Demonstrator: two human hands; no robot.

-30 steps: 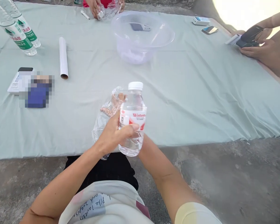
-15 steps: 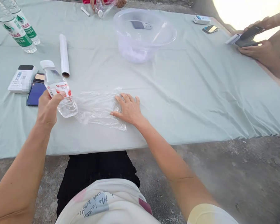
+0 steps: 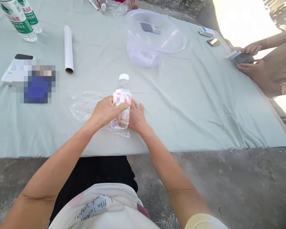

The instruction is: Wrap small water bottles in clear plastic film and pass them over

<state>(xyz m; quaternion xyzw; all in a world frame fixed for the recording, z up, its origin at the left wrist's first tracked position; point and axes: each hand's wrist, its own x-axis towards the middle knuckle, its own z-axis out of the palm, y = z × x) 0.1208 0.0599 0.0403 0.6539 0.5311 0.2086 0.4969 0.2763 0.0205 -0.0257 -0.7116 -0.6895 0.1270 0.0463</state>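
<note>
Clasps bottle in left hand, fingers and thumb closed round the label; stands it upright on film, near the front edge of the cloth. Rests right hand open just right of the bottle, fingers loosely spread, nothing clasped, index tip against the label. Farther back on the left, lying flat, a roll; at centre, a clear basin. At the far left corner, two green-labelled bottles. At the right edge, another person's hands on a phone.
</note>
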